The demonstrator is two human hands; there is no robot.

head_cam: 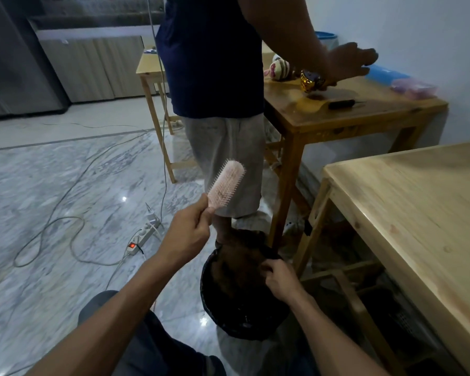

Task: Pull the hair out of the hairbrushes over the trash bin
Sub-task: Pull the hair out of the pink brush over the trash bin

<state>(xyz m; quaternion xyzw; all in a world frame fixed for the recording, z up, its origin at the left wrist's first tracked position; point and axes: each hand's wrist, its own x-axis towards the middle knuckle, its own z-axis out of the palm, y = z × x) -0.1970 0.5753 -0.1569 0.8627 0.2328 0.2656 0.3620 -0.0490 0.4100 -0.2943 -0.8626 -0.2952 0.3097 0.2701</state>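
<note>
My left hand (189, 234) grips the handle of a pink hairbrush (226, 186), raised upright above and to the left of the bin, bristles facing right. A black trash bin (215, 308) stands on the floor between my knees, with a mass of brown hair (242, 264) inside it. My right hand (280, 279) is low over the bin's right rim, fingers curled and pinched at the hair; I cannot make out how much it holds.
Another person (215, 77) stands just behind the bin, reaching over a wooden table (358, 115) with small items and a dark brush (341, 104). A light wooden table (418, 207) is at my right. Cables and a power strip (143, 236) lie on the marble floor at left.
</note>
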